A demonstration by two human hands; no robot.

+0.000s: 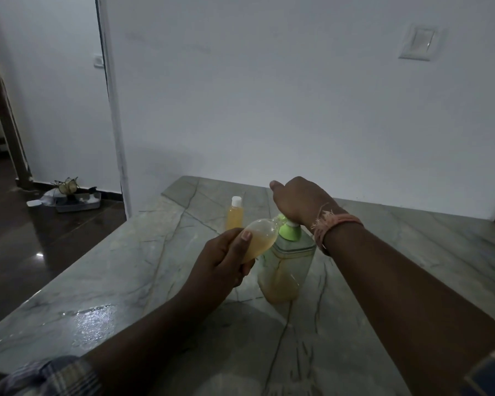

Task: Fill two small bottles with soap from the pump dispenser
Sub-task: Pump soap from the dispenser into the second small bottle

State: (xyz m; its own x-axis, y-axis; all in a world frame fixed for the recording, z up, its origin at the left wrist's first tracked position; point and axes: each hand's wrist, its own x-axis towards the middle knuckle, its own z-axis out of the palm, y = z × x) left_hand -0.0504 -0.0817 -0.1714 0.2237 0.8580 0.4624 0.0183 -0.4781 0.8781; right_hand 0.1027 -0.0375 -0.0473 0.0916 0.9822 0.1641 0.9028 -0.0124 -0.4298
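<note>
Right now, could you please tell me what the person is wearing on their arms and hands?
Both hands are bare, with no gloves or rings visible. The right hand has a frayed pinkish-orange thread band tied around its wrist. The left hand has a bare forearm, with a blue-and-cream checked sleeve pushed up near the elbow. A similar checked sleeve shows on the right arm.

Pump dispenser (283, 270) stands on the counter (383, 252) at centre. Capped bottle (235, 214) stands on the counter at its 11 o'clock, behind. Tilted open bottle (262, 237), in the left hand (226, 260), meets the spout at 10 o'clock. Right hand (297, 200) rests on the pump head at 12 o'clock.
</note>
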